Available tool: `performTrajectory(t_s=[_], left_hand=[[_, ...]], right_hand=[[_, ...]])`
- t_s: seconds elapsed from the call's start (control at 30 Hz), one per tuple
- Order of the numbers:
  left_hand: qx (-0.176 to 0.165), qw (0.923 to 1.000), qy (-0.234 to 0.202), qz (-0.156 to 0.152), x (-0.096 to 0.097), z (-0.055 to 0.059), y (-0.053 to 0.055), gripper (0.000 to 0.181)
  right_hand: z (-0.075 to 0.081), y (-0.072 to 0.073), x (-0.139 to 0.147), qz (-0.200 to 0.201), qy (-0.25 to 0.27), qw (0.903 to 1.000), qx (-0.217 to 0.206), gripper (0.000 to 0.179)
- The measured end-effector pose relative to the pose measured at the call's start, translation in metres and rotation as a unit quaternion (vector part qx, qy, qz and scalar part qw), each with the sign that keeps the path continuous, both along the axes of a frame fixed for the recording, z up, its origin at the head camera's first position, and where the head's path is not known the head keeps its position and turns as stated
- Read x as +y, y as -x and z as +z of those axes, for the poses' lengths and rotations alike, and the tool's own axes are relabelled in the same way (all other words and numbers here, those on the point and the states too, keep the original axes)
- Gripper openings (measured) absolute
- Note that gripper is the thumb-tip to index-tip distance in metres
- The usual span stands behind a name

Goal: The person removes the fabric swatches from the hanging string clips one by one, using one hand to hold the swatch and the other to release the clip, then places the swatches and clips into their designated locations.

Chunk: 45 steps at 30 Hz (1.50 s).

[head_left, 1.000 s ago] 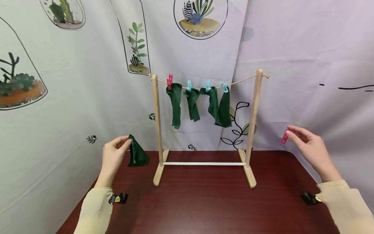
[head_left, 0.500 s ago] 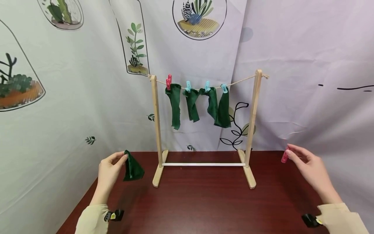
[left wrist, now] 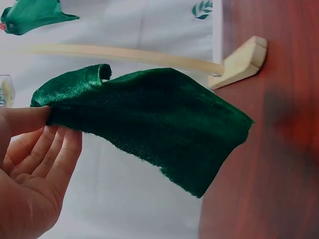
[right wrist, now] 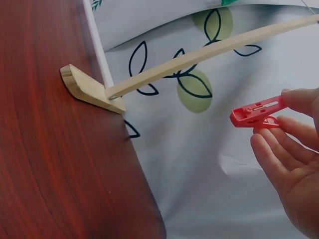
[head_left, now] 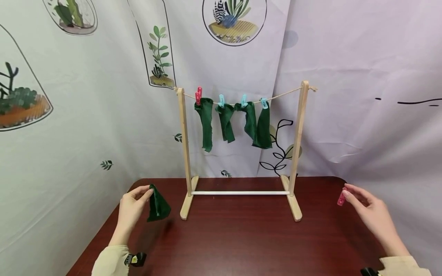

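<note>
separately in hands (head_left: 130, 207) (head_left: 371, 212): cloth (head_left: 159, 207), peg (head_left: 341, 197)

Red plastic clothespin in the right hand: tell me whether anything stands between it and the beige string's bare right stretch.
In the head view, the pale wooden right upright crosses the straight path from clothespin to string; depth is unclear. Nothing else shows between.

From here I read the cloths (head_left: 158, 206) as plain deep green, the pegs (head_left: 341, 196) red or light blue, the rack (head_left: 298, 142) pale wood-toned, its rod (head_left: 240, 193) white, the counter (head_left: 241, 241) streaked reddish-brown, the backdrop (head_left: 345, 50) whitish, printed with plants (head_left: 24, 97) and black outlines.
</note>
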<state>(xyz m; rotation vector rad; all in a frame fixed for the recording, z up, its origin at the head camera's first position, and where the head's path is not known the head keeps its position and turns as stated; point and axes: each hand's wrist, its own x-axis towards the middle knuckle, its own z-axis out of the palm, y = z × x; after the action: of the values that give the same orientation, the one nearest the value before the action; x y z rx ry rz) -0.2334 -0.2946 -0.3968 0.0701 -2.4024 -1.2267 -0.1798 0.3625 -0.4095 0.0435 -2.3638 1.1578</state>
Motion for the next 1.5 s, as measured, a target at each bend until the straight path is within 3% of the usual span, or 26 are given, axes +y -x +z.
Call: performTrajectory(t_s=[0.3, 0.83, 1.17, 1.5], left_hand=[[-0.015, 0.9992, 0.036, -0.011, 0.005, -0.021, 0.016, 0.033], [-0.065, 0.9973, 0.031, -0.007, 0.008, -0.049, 0.045, 0.028], [-0.102, 0.9943, 0.02, -0.023, -0.003, -0.061, 0.06, 0.03], [-0.127, 0.9912, 0.024, -0.03, -0.002, -0.073, 0.074, 0.029]], right_hand=[[-0.01, 0.004, -0.002, 0.002, -0.014, 0.9998, -0.016, 0.047], [-0.033, 0.021, -0.004, -0.014, -0.054, 0.9978, -0.036, 0.044], [-0.037, 0.044, -0.01, 0.024, -0.112, 0.9835, -0.14, 0.055], [-0.05, 0.053, -0.015, 0.053, -0.112, 0.9738, -0.191, 0.054]])
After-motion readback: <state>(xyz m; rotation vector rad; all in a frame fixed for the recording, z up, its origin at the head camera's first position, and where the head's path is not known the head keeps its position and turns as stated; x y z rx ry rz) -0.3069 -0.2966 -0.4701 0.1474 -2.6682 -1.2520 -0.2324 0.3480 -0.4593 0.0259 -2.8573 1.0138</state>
